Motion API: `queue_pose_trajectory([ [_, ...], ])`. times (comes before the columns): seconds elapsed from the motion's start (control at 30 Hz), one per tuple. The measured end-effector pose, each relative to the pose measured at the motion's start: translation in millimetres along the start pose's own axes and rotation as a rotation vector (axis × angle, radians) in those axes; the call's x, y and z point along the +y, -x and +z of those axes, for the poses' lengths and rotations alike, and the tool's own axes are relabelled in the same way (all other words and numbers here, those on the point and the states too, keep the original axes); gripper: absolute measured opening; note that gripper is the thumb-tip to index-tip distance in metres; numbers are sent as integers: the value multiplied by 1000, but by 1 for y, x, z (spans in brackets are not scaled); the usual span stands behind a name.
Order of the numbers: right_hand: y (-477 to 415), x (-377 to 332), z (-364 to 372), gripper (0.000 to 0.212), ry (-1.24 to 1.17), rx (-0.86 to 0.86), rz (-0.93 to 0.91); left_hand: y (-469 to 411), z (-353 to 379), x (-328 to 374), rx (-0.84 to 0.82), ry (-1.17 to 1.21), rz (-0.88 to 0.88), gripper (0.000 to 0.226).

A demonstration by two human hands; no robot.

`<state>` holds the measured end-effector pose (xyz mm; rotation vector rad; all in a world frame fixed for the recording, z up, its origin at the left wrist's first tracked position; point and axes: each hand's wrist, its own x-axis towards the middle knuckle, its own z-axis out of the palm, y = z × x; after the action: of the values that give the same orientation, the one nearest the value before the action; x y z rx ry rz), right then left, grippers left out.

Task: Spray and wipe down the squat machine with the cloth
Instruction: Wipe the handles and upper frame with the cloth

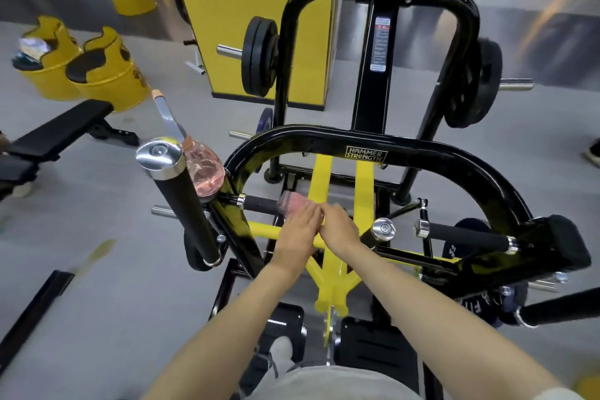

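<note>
One black-and-yellow steel squat machine point(422, 148) fills most of my head-camera view. Its curved black tube bears a "Hammer Strength" plate, and yellow struts run down its centre. It stands on a grey gym floor point(113, 211). Behind it rises a broad yellow pillar point(253, 10). At the left, a black padded bench point(61, 130) lies low, well apart from the machine, and yellow barrel-shaped stools point(107, 75) with black tops stand beyond it. Black round weight plates point(259, 57) hang on the machine's left peg, and more sit on the right peg.

A clear spray bottle of pink liquid point(207, 169) hangs at the machine's left side. It touches the upright black grip point(181, 204) with the chrome cap, and its nozzle points up and away from me.

My left hand point(297, 232) lies over the inner end of the short black foam handle point(259, 204). Its fingers are curled round a pink cloth point(292, 203), which is pressed against that handle. My right hand point(339, 226) sits just beside it, touching the left fingers, with its own fingers bent downward. Whether it grasps the cloth or anything else, I cannot tell. The cloth shows only as a small bunched patch ahead of the left fingertips, between the hands and the bare part of the handle.
</note>
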<state>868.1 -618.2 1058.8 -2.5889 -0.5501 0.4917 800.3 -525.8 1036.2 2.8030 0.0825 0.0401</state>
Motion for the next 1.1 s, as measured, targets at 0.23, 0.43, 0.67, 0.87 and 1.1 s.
queue_pose_trajectory([
  [0.23,-9,-9,-4,10,205,32,-59,24,-8,-64,72,-412,6,53],
  [0.43,-10,-13,-9,9,241,-1,-101,28,-18,-69,139,-329,-312,75],
  [0.67,-13,-10,-19,12,122,-61,-65,19,-4,-58,299,-28,-404,62],
  [0.87,-15,-9,-20,12,24,-51,4,1,-8,-11,172,120,-220,34],
  [1.1,-13,-8,-26,19,-24,-38,69,-31,-27,13,-30,335,-320,44],
])
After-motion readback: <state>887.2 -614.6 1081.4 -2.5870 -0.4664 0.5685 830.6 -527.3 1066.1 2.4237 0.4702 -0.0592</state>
